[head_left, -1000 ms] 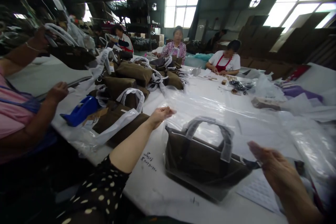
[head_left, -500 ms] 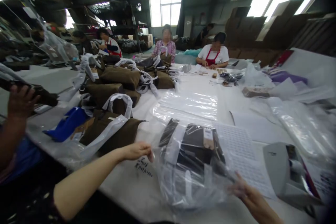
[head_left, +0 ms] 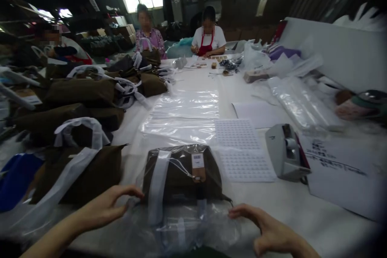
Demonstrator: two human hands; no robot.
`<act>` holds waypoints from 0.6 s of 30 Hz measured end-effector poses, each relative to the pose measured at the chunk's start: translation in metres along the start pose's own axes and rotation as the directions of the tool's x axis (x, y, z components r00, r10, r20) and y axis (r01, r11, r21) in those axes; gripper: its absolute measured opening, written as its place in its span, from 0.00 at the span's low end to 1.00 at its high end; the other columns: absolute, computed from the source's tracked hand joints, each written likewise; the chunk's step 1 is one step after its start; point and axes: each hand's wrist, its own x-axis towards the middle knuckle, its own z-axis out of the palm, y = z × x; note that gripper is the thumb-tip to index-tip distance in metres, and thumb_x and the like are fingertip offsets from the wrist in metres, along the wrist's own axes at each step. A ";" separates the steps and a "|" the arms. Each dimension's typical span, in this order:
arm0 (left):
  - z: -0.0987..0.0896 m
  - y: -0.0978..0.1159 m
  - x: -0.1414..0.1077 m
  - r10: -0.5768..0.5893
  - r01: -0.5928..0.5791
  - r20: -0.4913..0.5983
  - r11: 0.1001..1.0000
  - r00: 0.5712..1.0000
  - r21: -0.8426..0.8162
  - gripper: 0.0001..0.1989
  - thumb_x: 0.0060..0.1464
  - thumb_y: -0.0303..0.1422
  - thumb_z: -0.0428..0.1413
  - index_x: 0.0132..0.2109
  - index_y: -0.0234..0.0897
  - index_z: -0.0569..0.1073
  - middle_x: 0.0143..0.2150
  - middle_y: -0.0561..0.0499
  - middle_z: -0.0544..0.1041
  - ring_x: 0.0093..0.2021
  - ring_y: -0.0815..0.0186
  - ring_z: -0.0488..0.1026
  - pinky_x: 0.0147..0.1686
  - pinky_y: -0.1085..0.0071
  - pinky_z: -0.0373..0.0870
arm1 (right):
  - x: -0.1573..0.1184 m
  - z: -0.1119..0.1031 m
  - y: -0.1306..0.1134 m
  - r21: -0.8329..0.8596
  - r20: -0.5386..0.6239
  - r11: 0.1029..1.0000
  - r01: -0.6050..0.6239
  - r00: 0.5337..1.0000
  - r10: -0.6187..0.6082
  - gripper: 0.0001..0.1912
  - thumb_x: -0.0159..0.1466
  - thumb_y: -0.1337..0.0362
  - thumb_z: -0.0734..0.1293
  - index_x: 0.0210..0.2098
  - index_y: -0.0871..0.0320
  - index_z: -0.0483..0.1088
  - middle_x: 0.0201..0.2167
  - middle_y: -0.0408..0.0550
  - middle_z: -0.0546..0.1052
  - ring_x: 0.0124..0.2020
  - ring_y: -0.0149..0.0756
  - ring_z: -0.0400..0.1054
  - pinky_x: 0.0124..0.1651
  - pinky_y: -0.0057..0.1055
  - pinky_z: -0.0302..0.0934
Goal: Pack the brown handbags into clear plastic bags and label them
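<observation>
A dark brown fabric handbag [head_left: 181,175] lies flat inside a clear plastic bag [head_left: 184,225], with a tag on top and white-wrapped handles stretched toward me. My left hand [head_left: 109,205] touches the plastic at the bag's left side, fingers spread. My right hand [head_left: 260,223] rests at the opposite side, fingers curved over the loose plastic near the bag's lower corner. Neither hand clearly grips anything. The part of the bag nearest me is blurred by the plastic.
Sheets of small labels [head_left: 244,165] and a grey tape dispenser [head_left: 286,152] sit right of the bag. Flat clear plastic [head_left: 181,117] lies ahead. Brown bags [head_left: 78,92] are piled left. Two co-workers sit across the long white table [head_left: 302,205].
The view has swung left and down. The bag now lies squarer and flatter in its plastic, tag showing, and both hands have moved in to its sides.
</observation>
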 end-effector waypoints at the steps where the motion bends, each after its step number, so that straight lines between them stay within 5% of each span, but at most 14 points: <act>1: 0.001 0.025 0.010 0.045 -0.052 -0.075 0.993 0.996 -0.105 0.13 0.50 0.35 0.53 0.44 0.47 0.74 0.45 0.52 0.75 0.48 0.57 0.69 0.51 0.66 0.62 | -0.003 -0.014 -0.001 0.085 -0.105 0.996 0.028 0.994 -0.019 0.33 0.49 0.50 0.73 0.51 0.53 0.65 0.48 0.54 0.72 0.52 0.48 0.64 0.57 0.47 0.55; 2: 0.007 0.053 0.025 0.095 -0.125 -0.137 0.965 0.986 -0.229 0.10 0.51 0.36 0.53 0.41 0.47 0.75 0.42 0.51 0.76 0.45 0.58 0.70 0.48 0.67 0.64 | -0.003 -0.028 0.001 0.118 -0.267 0.991 0.063 0.963 -0.029 0.31 0.51 0.49 0.71 0.50 0.53 0.65 0.47 0.54 0.72 0.52 0.47 0.65 0.56 0.47 0.56; 5: 0.052 0.140 0.096 0.218 -0.265 -0.152 0.765 0.964 -0.587 0.07 0.49 0.37 0.57 0.35 0.41 0.75 0.35 0.48 0.77 0.38 0.61 0.73 0.42 0.68 0.68 | 0.012 -0.060 0.016 -0.076 -0.674 0.997 0.035 0.735 -0.077 0.21 0.57 0.52 0.67 0.46 0.54 0.66 0.47 0.54 0.72 0.52 0.46 0.65 0.57 0.50 0.55; 7: 0.090 0.186 0.158 0.205 -0.224 -0.118 0.636 0.972 -0.738 0.11 0.47 0.35 0.59 0.40 0.38 0.73 0.41 0.46 0.76 0.43 0.61 0.72 0.45 0.69 0.67 | 0.029 -0.070 0.030 -0.295 -0.717 0.954 -0.051 0.672 -0.186 0.20 0.59 0.53 0.65 0.47 0.55 0.66 0.51 0.54 0.69 0.55 0.46 0.61 0.59 0.52 0.52; 9: 0.117 0.211 0.218 -0.045 -0.111 -0.188 0.665 0.981 -0.738 0.13 0.48 0.32 0.57 0.44 0.37 0.71 0.42 0.47 0.75 0.43 0.65 0.72 0.42 0.74 0.67 | 0.044 -0.072 0.045 -0.463 -0.689 0.879 -0.112 0.670 -0.278 0.20 0.61 0.54 0.62 0.50 0.55 0.64 0.55 0.54 0.66 0.58 0.47 0.57 0.60 0.53 0.50; 13: 0.137 0.198 0.293 -0.289 0.079 -0.206 0.735 0.935 -0.674 0.10 0.55 0.32 0.47 0.43 0.34 0.67 0.39 0.42 0.75 0.38 0.62 0.73 0.31 0.71 0.68 | 0.053 -0.068 0.071 -0.605 -0.689 0.766 -0.218 0.625 -0.367 0.20 0.65 0.55 0.58 0.53 0.57 0.62 0.56 0.55 0.64 0.58 0.48 0.57 0.58 0.55 0.54; 18: 0.149 0.157 0.307 -0.331 0.225 -0.181 0.869 0.926 -0.440 0.14 0.42 0.28 0.56 0.40 0.32 0.68 0.36 0.42 0.75 0.40 0.56 0.73 0.34 0.69 0.67 | 0.050 -0.068 0.084 -0.684 -0.660 0.684 -0.254 0.615 -0.431 0.19 0.65 0.55 0.58 0.51 0.58 0.63 0.53 0.56 0.67 0.56 0.47 0.58 0.58 0.54 0.55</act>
